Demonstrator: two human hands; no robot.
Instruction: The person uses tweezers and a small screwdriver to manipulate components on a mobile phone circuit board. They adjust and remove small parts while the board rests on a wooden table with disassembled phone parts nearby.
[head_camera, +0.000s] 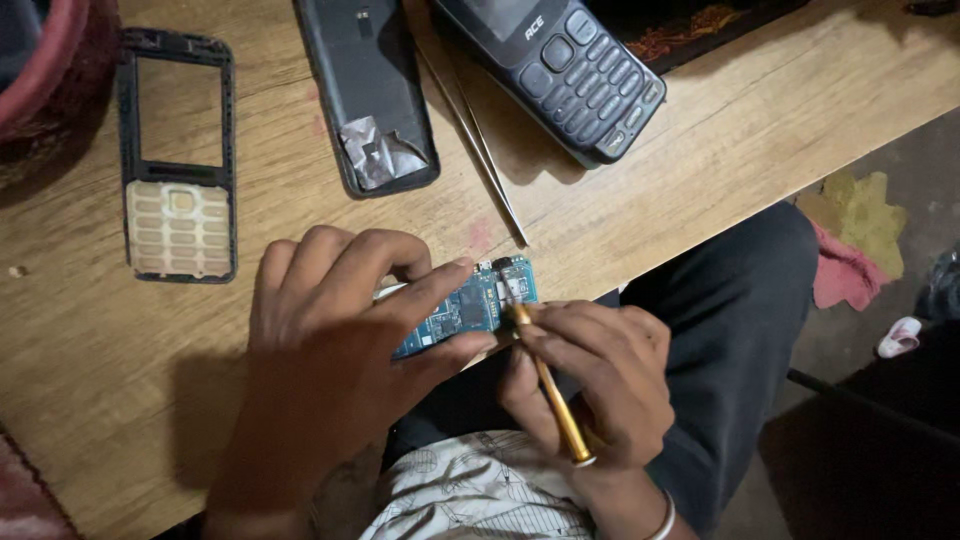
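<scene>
Board, a small blue circuit board, sits at the near edge of the wooden table, just over the person's lap. Left hand grasps it, thumb and forefinger pinching its long sides, the other fingers curled over its left end. Right hand is clenched around a gold screwdriver, whose tip meets the board's right end near its top corner; the handle slants down from the board towards the wrist, where a pale bangle shows.

Just above the board, thin tweezers lie slantwise on the table, their points close to the board's top edge. Farther above the board lies a dark back cover with a crumpled piece of foil at its lower end. Up and to the right of the board rests a dark keypad phone, tilted. Well to the left of the board lies an empty front frame with a pale keypad mat in its lower half. Right of the board, beyond the person's dark trouser leg, pink and yellow cloth lies on the floor.
</scene>
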